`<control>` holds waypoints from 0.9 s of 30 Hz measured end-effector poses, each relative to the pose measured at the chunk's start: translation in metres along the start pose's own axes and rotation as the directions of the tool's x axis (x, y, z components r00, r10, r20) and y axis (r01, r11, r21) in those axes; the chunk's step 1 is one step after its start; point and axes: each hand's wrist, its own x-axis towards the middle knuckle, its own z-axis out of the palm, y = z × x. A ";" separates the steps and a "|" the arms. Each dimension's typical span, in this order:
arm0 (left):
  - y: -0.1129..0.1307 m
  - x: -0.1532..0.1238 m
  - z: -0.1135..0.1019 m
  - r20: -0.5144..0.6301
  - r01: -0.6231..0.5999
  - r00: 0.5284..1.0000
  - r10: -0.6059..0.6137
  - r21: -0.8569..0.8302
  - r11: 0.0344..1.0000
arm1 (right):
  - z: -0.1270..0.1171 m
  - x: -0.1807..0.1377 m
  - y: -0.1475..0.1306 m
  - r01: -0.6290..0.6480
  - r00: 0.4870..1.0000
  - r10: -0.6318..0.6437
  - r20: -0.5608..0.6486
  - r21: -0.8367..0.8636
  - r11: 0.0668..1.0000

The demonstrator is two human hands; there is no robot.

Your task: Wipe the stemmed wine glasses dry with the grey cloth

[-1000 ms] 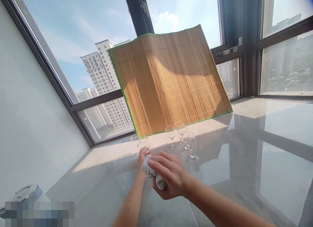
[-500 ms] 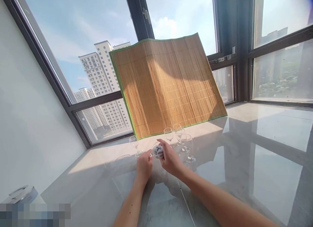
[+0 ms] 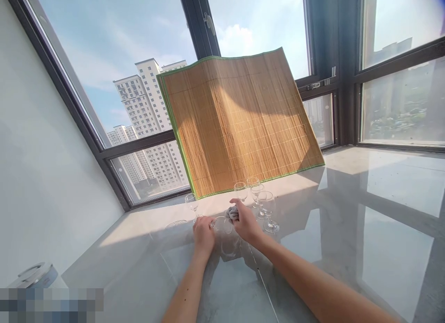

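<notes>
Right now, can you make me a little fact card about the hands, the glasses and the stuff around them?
Left hand: holding a clear stemmed glass, tipped sideways
Right hand: gripping a bunched grey cloth near that glass; whether they touch is hard to tell
Glasses to the right: a cluster of stemmed glasses, upright
Glass to the left: one stemmed glass, partly behind the left hand
Behind: green-edged bamboo mat, leaning at the window
Surface: shiny grey tiles, partly sunlit
Outside: tall apartment buildings
</notes>
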 end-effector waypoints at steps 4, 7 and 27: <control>-0.004 0.003 0.005 0.050 0.118 0.992 -0.118 0.005 0.993 | 0.003 -0.003 -0.003 -0.027 1.000 0.027 0.010 0.037 0.999; -0.001 0.002 0.002 0.037 0.172 0.984 -0.174 0.063 0.983 | 0.002 -0.004 -0.006 -0.028 1.000 0.029 -0.011 0.064 0.998; 0.016 -0.005 -0.009 0.048 -0.003 0.999 -0.009 0.229 0.974 | 0.008 -0.003 -0.001 -0.094 0.995 0.098 -0.035 0.109 0.990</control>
